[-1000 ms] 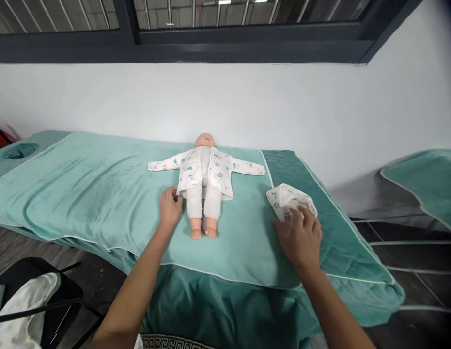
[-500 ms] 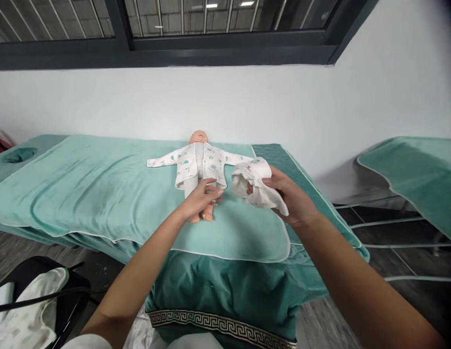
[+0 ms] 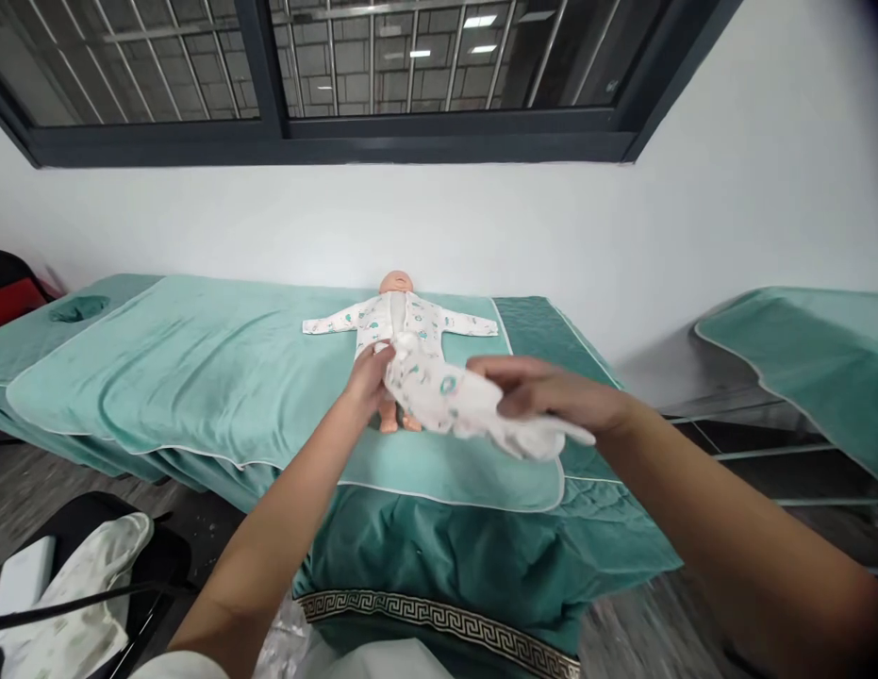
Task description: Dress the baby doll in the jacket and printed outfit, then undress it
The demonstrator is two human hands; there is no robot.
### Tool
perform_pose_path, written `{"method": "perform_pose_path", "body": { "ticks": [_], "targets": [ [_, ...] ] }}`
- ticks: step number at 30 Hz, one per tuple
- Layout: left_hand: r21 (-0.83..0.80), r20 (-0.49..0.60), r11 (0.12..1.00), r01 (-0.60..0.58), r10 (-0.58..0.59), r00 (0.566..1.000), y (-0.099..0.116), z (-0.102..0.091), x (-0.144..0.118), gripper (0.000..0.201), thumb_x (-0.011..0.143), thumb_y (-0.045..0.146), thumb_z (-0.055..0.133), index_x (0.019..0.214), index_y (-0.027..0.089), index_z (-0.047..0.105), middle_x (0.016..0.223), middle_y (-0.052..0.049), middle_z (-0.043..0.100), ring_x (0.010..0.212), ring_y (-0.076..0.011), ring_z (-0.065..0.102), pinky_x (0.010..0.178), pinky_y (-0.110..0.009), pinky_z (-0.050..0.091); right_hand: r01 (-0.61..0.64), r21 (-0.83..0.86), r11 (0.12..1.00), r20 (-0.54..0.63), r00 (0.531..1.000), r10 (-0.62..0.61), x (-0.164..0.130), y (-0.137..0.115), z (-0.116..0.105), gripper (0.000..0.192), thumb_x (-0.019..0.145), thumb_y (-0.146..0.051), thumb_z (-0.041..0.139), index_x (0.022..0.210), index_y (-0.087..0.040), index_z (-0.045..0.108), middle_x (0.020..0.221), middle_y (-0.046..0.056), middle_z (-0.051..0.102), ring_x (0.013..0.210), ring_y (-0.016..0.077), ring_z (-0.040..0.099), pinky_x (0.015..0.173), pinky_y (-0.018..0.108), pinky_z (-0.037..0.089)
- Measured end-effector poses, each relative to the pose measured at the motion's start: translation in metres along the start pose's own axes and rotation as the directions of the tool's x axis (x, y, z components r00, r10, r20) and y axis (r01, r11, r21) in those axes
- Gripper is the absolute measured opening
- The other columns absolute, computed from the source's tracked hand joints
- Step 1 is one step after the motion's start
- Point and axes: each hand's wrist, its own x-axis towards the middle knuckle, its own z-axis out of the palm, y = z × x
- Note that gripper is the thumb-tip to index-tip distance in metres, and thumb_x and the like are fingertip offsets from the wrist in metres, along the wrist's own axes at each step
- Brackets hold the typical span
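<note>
A small printed white garment (image 3: 453, 401) is held bunched between both hands, just above the legs of the doll (image 3: 400, 330). The left hand (image 3: 368, 377) pinches one end; the right hand (image 3: 552, 396) is closed over the other. The cloth should be spread evenly, with both grips kept firm, so that no part hangs twisted.

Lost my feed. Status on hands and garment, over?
Left hand and right hand both gripping the garment, held above the doll. Doll flat on the towel, jacket open. Nothing in the way.
</note>
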Motion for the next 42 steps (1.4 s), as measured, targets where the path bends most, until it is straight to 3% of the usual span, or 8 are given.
{"method": "perform_pose_path", "body": {
  "ticks": [5, 8, 13, 19, 26, 31, 38, 42],
  "targets": [
    [0.138, 0.080, 0.949, -0.284, 0.275, 0.958, 0.049, 0.008, -0.019, 0.037, 0.061, 0.029, 0.083, 0.090, 0.018, 0.062, 0.074, 0.002, 0.065, 0.064, -0.0114, 0.060, 0.064, -0.024, 0.047, -0.183, -0.556, 0.811, 0.016, 0.973, 0.231, 0.001, 0.017, 0.007, 0.026, 0.089, -0.046, 0.058, 0.096, -0.021, 0.060, 0.095, 0.004, 0.062, 0.087, 0.0191, 0.057, 0.076, 0.031, 0.044],
    [0.271, 0.292, 0.841, -0.468, 0.392, 0.873, 0.086, 0.027, -0.043, 0.031, 0.069, 0.033, 0.080, 0.090, 0.018, 0.063, 0.078, 0.002, 0.064, 0.068, -0.0111, 0.059, 0.065, -0.022, 0.046, -0.141, -0.611, 0.779, -0.279, 0.959, -0.045, 0.015, 0.011, 0.005, 0.042, 0.082, -0.051, 0.067, 0.112, -0.023, 0.059, 0.111, 0.008, 0.063, 0.101, 0.0246, 0.058, 0.087, 0.038, 0.046],
    [0.396, 0.502, 0.682, -0.615, 0.400, 0.767, 0.130, 0.055, -0.078, 0.030, 0.075, 0.039, 0.076, 0.094, 0.019, 0.064, 0.082, 0.001, 0.063, 0.074, -0.0137, 0.060, 0.067, -0.024, 0.046, 0.216, -0.594, 0.775, -0.484, 0.674, -0.559, 0.034, -0.041, 0.002, 0.036, 0.075, -0.035, 0.076, 0.108, -0.024, 0.064, 0.117, 0.006, 0.061, 0.106, 0.0222, 0.057, 0.091, 0.036, 0.048],
    [0.450, 0.520, 0.608, -0.654, 0.417, 0.746, 0.160, 0.051, -0.094, 0.030, 0.077, 0.041, 0.075, 0.096, 0.019, 0.068, 0.078, 0.000, 0.062, 0.074, -0.0148, 0.061, 0.067, -0.024, 0.047, 0.344, -0.425, 0.837, -0.343, 0.795, -0.501, 0.025, -0.072, 0.003, 0.025, 0.074, -0.037, 0.080, 0.083, -0.020, 0.065, 0.084, 0.001, 0.064, 0.081, 0.0165, 0.059, 0.074, 0.031, 0.049],
    [0.754, 0.607, 0.373, -0.541, -0.079, 0.791, 0.188, 0.033, -0.111, 0.023, 0.069, 0.038, 0.081, 0.080, 0.018, 0.076, 0.071, -0.001, 0.066, 0.065, -0.0135, 0.059, 0.062, -0.024, 0.044, 0.274, -0.353, 0.895, -0.207, 0.909, -0.360, 0.016, -0.068, -0.003, 0.038, 0.077, -0.054, 0.075, 0.076, -0.018, 0.063, 0.072, 0.000, 0.060, 0.064, 0.0104, 0.051, 0.059, 0.024, 0.040],
    [0.675, 0.634, 0.374, -0.636, 0.146, 0.759, 0.178, 0.033, -0.109, 0.023, 0.081, 0.040, 0.069, 0.081, 0.018, 0.074, 0.083, -0.002, 0.068, 0.077, -0.0137, 0.061, 0.073, -0.025, 0.047, 0.099, -0.467, 0.879, -0.137, 0.974, -0.182, 0.030, -0.049, -0.003, 0.040, 0.078, -0.057, 0.072, 0.072, -0.019, 0.064, 0.065, -0.002, 0.055, 0.058, 0.0098, 0.045, 0.053, 0.024, 0.032],
    [0.758, 0.600, 0.385, -0.526, -0.097, 0.794, 0.151, 0.024, -0.086, 0.031, 0.073, 0.046, 0.076, 0.082, 0.017, 0.072, 0.077, -0.001, 0.068, 0.070, -0.0160, 0.062, 0.061, -0.024, 0.045, 0.364, -0.115, 0.924, -0.480, 0.794, -0.372, 0.060, -0.006, -0.016, 0.040, 0.082, -0.059, 0.068, 0.073, -0.021, 0.057, 0.069, -0.002, 0.054, 0.062, 0.0117, 0.047, 0.059, 0.025, 0.038],
    [0.627, 0.537, 0.633, -0.454, 0.072, 0.841, 0.119, 0.017, -0.058, 0.033, 0.081, 0.050, 0.069, 0.088, 0.017, 0.066, 0.078, -0.001, 0.064, 0.067, -0.0139, 0.060, 0.061, -0.023, 0.046, 0.350, -0.056, 0.935, -0.505, 0.798, -0.329, 0.077, 0.018, -0.019, 0.041, 0.082, -0.062, 0.067, 0.075, -0.022, 0.058, 0.069, -0.002, 0.053, 0.059, 0.0115, 0.046, 0.055, 0.025, 0.036]
  ]
}}
